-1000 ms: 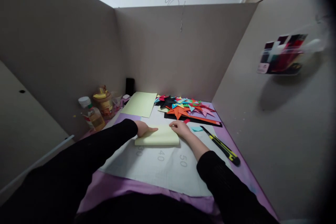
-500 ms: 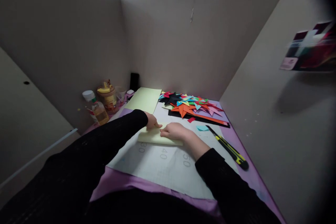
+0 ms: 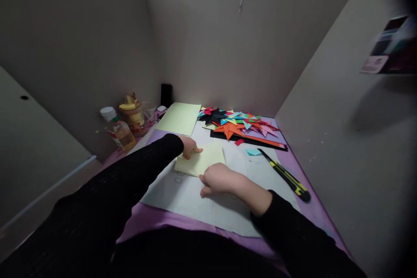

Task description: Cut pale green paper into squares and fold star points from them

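A pale yellow sheet of paper (image 3: 208, 156), folded, lies slightly turned on the white printed mat (image 3: 169, 193). My left hand (image 3: 189, 146) rests on its left side, thumb and forefinger stretched apart against the paper. At the sheet's near edge is my right hand (image 3: 217, 178), its forefinger tip touching the edge and its thumb held apart from it on the mat. The other fingers of the right hand are curled and partly hidden.
A yellow-and-black box cutter (image 3: 288, 178) and a small blue paper scrap (image 3: 253, 152) lie to the right. Behind are colourful folded paper stars (image 3: 228, 129) and a larger yellow sheet (image 3: 180, 118). A bottle (image 3: 122, 134) and a cup (image 3: 133, 115) stand at left.
My right hand has moved off the middle of the folded paper to its near edge. The paper has turned and shows a broader face. The camera has tilted down slightly.
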`<move>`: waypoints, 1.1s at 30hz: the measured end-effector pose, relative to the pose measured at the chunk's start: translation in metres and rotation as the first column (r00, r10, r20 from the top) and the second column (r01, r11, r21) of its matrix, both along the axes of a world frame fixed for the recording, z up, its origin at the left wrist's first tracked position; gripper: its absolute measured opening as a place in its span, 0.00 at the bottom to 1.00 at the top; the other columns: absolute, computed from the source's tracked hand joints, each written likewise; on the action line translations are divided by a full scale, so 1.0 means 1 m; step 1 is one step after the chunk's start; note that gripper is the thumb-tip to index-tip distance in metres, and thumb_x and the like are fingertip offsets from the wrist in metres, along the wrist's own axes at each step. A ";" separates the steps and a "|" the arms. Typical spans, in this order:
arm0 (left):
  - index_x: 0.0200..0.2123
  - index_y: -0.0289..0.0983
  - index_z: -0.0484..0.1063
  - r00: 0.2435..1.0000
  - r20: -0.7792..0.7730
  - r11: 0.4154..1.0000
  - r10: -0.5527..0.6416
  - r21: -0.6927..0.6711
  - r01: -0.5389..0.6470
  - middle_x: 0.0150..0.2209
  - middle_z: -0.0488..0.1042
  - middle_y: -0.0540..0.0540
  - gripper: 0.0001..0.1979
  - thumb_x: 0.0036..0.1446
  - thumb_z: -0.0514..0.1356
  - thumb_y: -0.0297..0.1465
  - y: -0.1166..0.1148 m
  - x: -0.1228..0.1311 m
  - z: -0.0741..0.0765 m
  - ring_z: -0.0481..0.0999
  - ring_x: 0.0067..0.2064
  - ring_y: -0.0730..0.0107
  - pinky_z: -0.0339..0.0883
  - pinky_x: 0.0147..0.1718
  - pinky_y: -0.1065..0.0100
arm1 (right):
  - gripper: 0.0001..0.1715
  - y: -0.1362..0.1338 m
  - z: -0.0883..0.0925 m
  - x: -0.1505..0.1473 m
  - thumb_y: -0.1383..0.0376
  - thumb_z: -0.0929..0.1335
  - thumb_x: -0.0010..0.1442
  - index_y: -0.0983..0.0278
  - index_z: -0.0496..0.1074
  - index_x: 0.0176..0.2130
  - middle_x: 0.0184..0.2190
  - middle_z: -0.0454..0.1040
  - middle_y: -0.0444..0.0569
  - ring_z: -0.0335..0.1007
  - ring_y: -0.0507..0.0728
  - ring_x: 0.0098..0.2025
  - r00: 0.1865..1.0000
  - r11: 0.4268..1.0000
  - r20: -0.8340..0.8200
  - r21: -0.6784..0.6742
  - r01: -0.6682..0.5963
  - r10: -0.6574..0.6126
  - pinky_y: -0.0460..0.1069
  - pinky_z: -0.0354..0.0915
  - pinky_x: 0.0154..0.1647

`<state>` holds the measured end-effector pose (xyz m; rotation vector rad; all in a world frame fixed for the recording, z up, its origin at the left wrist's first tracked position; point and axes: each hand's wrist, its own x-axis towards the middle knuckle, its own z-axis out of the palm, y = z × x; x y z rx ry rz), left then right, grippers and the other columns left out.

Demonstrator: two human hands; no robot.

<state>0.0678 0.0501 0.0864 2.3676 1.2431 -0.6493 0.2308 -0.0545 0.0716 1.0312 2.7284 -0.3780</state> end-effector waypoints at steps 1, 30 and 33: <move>0.55 0.45 0.65 1.000 0.000 1.000 -0.005 0.000 0.005 0.15 0.65 0.53 0.39 0.34 0.66 0.28 0.000 0.000 -0.001 0.67 0.25 0.65 0.61 0.32 0.67 | 0.19 -0.001 0.000 0.000 0.49 0.70 0.46 0.62 0.76 0.26 0.21 0.74 0.51 0.71 0.59 0.27 1.000 1.000 0.007 0.005 -0.012 0.012 0.47 0.55 0.27; 0.50 0.46 0.68 0.935 0.343 0.778 0.088 0.562 -0.280 0.32 0.73 0.44 0.21 0.62 0.42 0.41 -0.052 -0.008 -0.080 0.72 0.34 0.64 0.57 0.31 0.68 | 0.36 -0.040 -0.032 0.038 0.49 0.56 0.61 0.72 0.60 0.57 0.34 0.76 0.62 0.73 0.67 0.39 0.727 0.736 0.122 0.161 0.657 -0.676 0.55 0.63 0.34; 0.50 0.45 0.68 0.938 0.335 0.773 0.089 0.570 -0.277 0.32 0.72 0.44 0.20 0.62 0.42 0.40 -0.052 -0.009 -0.079 0.72 0.34 0.64 0.57 0.31 0.68 | 0.32 -0.041 -0.025 0.051 0.50 0.57 0.61 0.71 0.65 0.53 0.36 0.75 0.62 0.72 0.66 0.41 0.667 0.679 0.127 0.174 0.714 -0.734 0.55 0.62 0.37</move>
